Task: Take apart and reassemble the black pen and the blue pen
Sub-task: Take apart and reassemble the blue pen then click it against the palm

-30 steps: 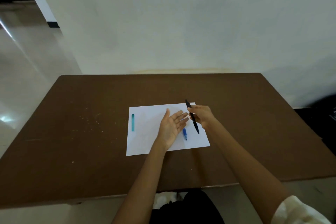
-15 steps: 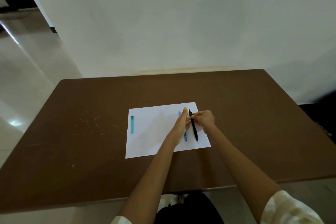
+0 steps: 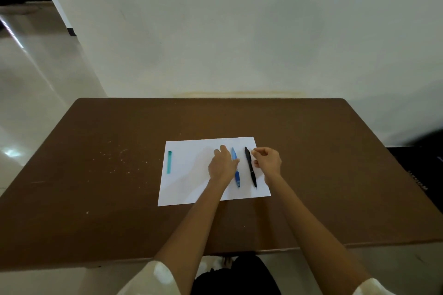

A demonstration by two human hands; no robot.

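right hand sits just right of the black pen, fingers curled, thumb and forefinger tips drawn together close beside the pen's upper end; whether they touch or pinch the pen cannot be told from this view. left hand lies palm down on the paper, fingers loosely bent, its right edge against the blue pen; an actual grip on that pen cannot be confirmed, since the fingertips are hidden behind the hand. both pens lie flat on the white sheet of paper, side by side and roughly parallel, blue pen to the left, black pen to the right, a narrow gap between them, tips pointing toward the person. both pens appear whole. a small teal rectangular piece lies near the sheet's left edge, well apart from the pens. the sheet rests on a brown table, near its middle. pale specks mark the table left of the sheet. cream sleeves show at the bottom of the view.
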